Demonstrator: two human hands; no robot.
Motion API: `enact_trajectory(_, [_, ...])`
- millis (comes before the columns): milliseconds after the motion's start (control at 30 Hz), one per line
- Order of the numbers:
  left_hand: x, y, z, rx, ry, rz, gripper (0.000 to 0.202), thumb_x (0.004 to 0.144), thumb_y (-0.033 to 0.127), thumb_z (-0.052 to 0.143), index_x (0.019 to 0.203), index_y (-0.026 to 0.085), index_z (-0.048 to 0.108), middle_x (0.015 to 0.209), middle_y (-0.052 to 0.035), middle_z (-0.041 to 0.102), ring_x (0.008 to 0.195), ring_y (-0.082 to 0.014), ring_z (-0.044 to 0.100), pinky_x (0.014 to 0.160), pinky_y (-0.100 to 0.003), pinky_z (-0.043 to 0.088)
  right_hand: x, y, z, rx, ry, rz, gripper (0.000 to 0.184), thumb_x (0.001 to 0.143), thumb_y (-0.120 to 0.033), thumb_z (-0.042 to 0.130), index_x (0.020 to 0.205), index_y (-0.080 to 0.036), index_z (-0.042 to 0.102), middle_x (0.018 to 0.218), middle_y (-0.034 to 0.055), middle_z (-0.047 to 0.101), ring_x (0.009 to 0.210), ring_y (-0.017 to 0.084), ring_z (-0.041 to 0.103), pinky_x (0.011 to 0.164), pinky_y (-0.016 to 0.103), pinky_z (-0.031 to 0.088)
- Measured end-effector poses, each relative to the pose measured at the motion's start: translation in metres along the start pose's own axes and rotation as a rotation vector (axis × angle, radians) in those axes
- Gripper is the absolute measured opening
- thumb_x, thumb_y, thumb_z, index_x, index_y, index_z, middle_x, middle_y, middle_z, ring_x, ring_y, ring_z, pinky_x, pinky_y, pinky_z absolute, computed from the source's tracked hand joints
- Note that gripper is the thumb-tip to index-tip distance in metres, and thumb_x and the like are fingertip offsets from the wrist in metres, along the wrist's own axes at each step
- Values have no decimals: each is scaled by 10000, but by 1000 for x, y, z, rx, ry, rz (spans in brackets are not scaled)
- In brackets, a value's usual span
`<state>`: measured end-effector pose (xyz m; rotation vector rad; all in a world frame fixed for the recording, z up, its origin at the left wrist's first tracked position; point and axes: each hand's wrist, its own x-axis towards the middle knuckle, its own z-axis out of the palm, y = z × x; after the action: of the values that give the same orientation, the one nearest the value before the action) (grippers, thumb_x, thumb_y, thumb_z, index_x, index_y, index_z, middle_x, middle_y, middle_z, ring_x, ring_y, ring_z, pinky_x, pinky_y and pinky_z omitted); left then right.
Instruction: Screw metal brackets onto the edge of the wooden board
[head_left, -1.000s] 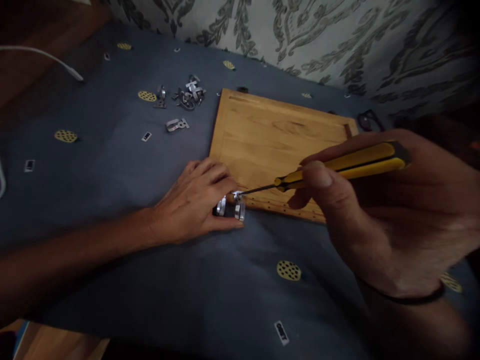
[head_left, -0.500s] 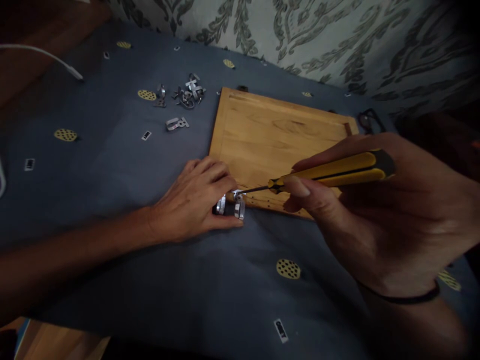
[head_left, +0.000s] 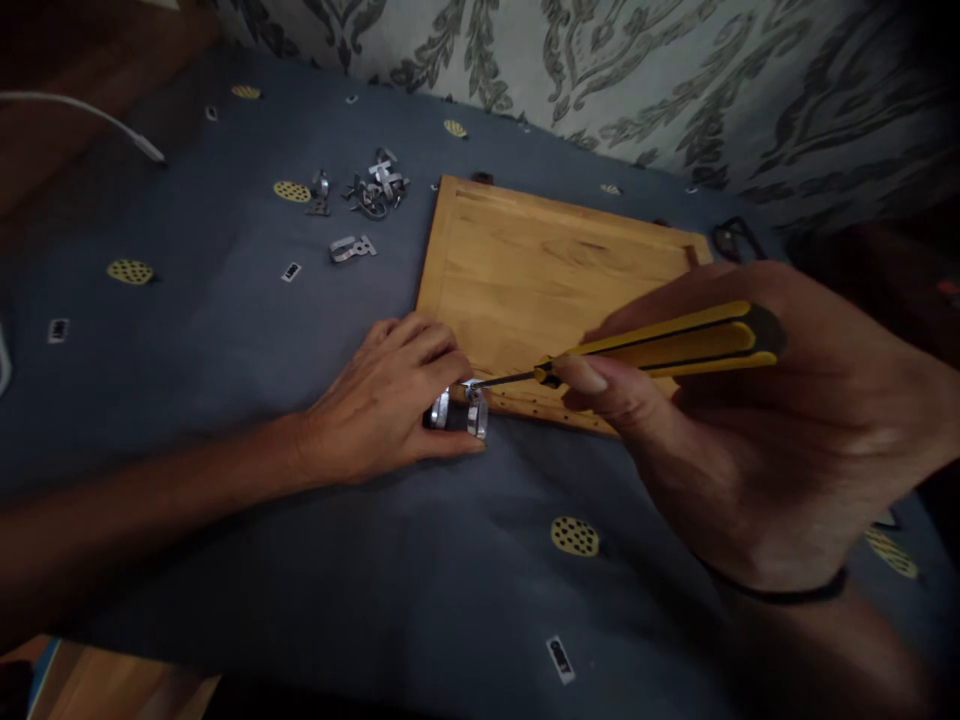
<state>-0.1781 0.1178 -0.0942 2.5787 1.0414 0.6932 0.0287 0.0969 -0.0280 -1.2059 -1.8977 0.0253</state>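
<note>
A yellow and black screwdriver [head_left: 667,345] is gripped in the fingers of my right hand [head_left: 787,420]. Its tip meets a small metal hook [head_left: 476,412] at the near edge of a wooden board [head_left: 555,260]. My left hand [head_left: 397,400] rests over the board's near left corner, with its thumb stretched beneath the hook and the index finger above it. A second metal hook [head_left: 440,408] shows between that thumb and finger. Thumb and finger bracket the hook at the screwdriver tip. Small dark holes run along the board's near edge.
Several loose metal hooks [head_left: 379,188] lie in a pile beyond the board's left side, with a single hook [head_left: 352,249] nearer. A dark-framed object [head_left: 739,240] lies past the far right corner. A white cable [head_left: 112,118] crosses the far left. A patterned wall stands behind.
The screwdriver handle has turned about its long axis in my right hand, and its tip stays at the hook. My left hand has kept its place.
</note>
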Motion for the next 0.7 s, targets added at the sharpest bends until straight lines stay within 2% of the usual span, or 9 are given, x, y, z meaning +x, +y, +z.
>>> enact_trajectory(100, [0,0,1,15,6,2,437,844,553,763,1050,177,676,1054,-74,659,1053,-277,571,856,-395,412,3,-2,4,208,-25,67,129,835,-366,799,850,-339,674,844,-25,723,621,200,669,489,349,513])
enact_trajectory(200, [0,0,0,22,2,11,435,847,550,761,1046,173,674,1044,-76,660,1050,-277,573,852,-391,416,4,-1,3,426,-76,166,209,814,-269,814,974,-372,726,912,-36,747,565,180,681,430,322,563])
enact_trajectory(333, [0,0,-2,12,0,19,424,838,535,776,1037,174,677,1026,-70,657,1030,-275,574,849,-391,415,8,5,-7,502,-262,203,236,859,-318,771,1073,-418,750,966,-43,778,593,192,714,506,334,629])
enact_trajectory(400, [0,-1,-2,5,0,18,415,841,531,773,1033,176,676,1025,-68,655,1026,-272,573,851,-389,415,11,7,-11,518,-309,197,218,874,-330,760,1076,-412,763,1025,-39,783,591,185,721,527,332,636])
enact_trajectory(467, [-1,-1,-1,6,3,14,405,848,528,767,1039,182,675,1027,-66,656,1028,-268,571,855,-384,414,12,7,-12,463,-288,179,138,859,-293,779,979,-362,786,987,-30,785,542,167,698,499,325,608])
enact_trajectory(567, [-1,-2,0,10,6,5,416,857,552,746,1048,188,679,1039,-70,658,1037,-269,567,867,-389,414,10,5,-9,297,-151,91,75,812,-298,827,827,-313,755,793,-23,751,492,168,641,445,342,519])
enact_trajectory(633, [-1,-2,1,8,6,3,441,862,573,731,1069,186,684,1061,-79,659,1049,-276,564,874,-398,414,5,3,-5,204,-42,40,128,789,-336,849,801,-312,723,726,-23,717,514,187,633,479,367,492])
enact_trajectory(700, [-2,-3,1,4,3,8,454,863,573,730,1095,184,687,1074,-83,659,1052,-278,561,875,-400,414,-1,3,-1,136,-6,14,125,833,-379,808,828,-314,701,747,-10,711,580,214,658,543,388,498])
